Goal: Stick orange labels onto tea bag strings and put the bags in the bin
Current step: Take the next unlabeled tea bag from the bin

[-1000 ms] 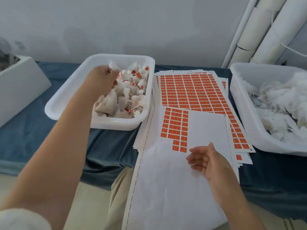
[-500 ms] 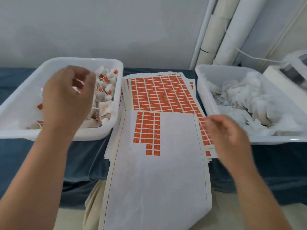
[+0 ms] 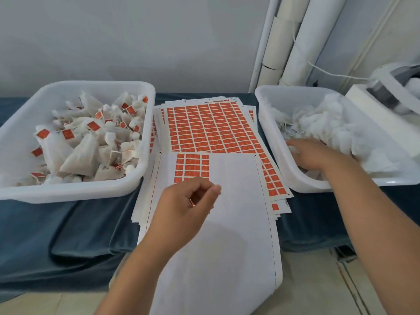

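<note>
Broadly, a blue-draped desk (image 3: pixel 68 235) is carrying two white bins. The left bin (image 3: pixel 75 192) is holding labelled bags (image 3: pixel 79 151) trailing thin strings (image 3: pixel 120 151), and the right bin (image 3: pixel 272 114) is holding the unlabelled tea bags (image 3: pixel 336 128). Between them label sheets (image 3: pixel 211 128) are lying fanned, with a partly stripped sheet (image 3: pixel 234 223) hanging over the edge. The right hand (image 3: pixel 318 155) is lying in the right bin, its grip open and its fingers flat on the bags. The left hand (image 3: pixel 184 208) is hovering over the stripped sheet's orange labels (image 3: pixel 192 164) with its fingers curled; I cannot tell whether its grip is pinching a label. The bags are looking light, soft and crushable, so a gentle pinch at a corner seems best, leaving the string free.
</note>
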A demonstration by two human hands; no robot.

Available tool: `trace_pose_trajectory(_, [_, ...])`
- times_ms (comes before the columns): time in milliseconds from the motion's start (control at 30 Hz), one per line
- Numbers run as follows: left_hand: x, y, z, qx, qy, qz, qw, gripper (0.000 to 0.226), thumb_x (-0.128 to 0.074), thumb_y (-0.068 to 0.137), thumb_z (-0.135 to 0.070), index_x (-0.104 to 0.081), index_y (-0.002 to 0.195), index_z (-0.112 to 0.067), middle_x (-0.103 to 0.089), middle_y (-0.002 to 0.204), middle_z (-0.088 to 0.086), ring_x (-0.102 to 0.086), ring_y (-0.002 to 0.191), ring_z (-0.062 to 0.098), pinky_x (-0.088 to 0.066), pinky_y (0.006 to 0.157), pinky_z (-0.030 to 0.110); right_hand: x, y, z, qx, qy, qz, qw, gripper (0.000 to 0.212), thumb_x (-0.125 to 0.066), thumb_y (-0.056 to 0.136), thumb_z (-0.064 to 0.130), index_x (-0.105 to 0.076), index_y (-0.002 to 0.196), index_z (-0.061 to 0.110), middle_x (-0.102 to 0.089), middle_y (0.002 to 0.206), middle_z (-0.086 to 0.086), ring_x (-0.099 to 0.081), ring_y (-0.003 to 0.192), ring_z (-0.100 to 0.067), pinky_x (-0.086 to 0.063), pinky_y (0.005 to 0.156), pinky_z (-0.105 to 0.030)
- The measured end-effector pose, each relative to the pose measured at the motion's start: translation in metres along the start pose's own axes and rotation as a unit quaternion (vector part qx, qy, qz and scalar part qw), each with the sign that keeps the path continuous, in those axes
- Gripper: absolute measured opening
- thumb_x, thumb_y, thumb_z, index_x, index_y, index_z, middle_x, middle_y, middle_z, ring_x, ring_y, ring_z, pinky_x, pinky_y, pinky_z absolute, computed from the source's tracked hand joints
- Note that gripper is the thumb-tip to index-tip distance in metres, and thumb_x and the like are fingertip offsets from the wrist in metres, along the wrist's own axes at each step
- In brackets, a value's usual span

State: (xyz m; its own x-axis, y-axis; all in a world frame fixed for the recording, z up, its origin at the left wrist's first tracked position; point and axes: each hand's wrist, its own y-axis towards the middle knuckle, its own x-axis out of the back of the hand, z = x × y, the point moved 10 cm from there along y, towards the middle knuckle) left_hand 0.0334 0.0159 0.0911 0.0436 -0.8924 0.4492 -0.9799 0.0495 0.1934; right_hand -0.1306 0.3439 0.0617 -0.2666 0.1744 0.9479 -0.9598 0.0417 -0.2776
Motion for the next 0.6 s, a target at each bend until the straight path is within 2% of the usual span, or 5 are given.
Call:
trace_pose_trajectory(133, [-0.004, -0.003, 0.014, 0.028, 0.007, -0.004, 1.0, 0.02, -0.063, 0.098, -0.046, -0.07, 0.08, -0.039, -0.07, 0.074, -0.02, -0.067, 0.074, 0.004, -0.05, 0.064, 0.01, 0.003, 0.005, 0.001, -0.025, -0.033, -0.023, 0.999, 0.062, -0.071, 0.092, 0.039, -0.051, 0.149, 0.026, -0.069, 0.123, -0.004, -0.066, 0.097, -0.026, -0.053, 0.078, -0.039])
trace_pose_trajectory(233, [-0.006, -0.003, 0.021, 0.052, 0.017, -0.005, 0.999, 0.02, -0.062, 0.097, -0.048, -0.069, 0.081, -0.038, -0.07, 0.075, -0.022, -0.068, 0.076, 0.001, -0.045, 0.065, 0.009, 0.005, 0.006, -0.002, -0.06, -0.088, -0.026, 0.994, 0.03, -0.072, 0.092, 0.035, -0.074, 0.121, 0.026, -0.071, 0.099, 0.002, -0.063, 0.078, -0.02, -0.045, 0.059, -0.03])
trace_pose_trajectory(333, [-0.005, -0.005, 0.024, 0.069, 0.004, -0.009, 0.998, 0.028, -0.056, 0.09, -0.059, -0.07, 0.082, -0.037, -0.071, 0.079, -0.023, -0.068, 0.081, 0.0, -0.048, 0.071, 0.019, 0.017, 0.005, -0.006, -0.036, -0.076, -0.106, 0.991, 0.006, -0.07, 0.094, 0.035, -0.074, 0.09, 0.033, -0.066, 0.098, 0.003, -0.058, 0.082, -0.02, -0.045, 0.069, -0.032])
trace_pose_trajectory(500, [-0.006, -0.007, 0.033, 0.085, 0.013, -0.005, 0.996, 0.022, -0.064, 0.099, -0.043, -0.069, 0.079, -0.036, -0.069, 0.074, -0.023, -0.066, 0.074, -0.001, -0.044, 0.065, 0.015, 0.003, 0.003, -0.024, -0.046, 0.017, -0.023, 0.999, 0.056, -0.073, 0.093, 0.024, -0.052, 0.146, 0.025, -0.065, 0.121, 0.001, -0.062, 0.107, -0.024, -0.049, 0.085, -0.038])
trace_pose_trajectory(600, [-0.008, -0.01, 0.037, 0.097, 0.016, 0.001, 0.995, 0.024, -0.063, 0.099, -0.044, -0.068, 0.077, -0.035, -0.069, 0.074, -0.024, -0.065, 0.074, -0.003, -0.044, 0.065, 0.015, 0.003, -0.001, -0.029, -0.063, -0.05, 0.001, 0.997, 0.046, -0.075, 0.091, 0.031, -0.066, 0.133, 0.016, -0.07, 0.118, -0.005, -0.067, 0.101, -0.026, -0.053, 0.085, -0.038])
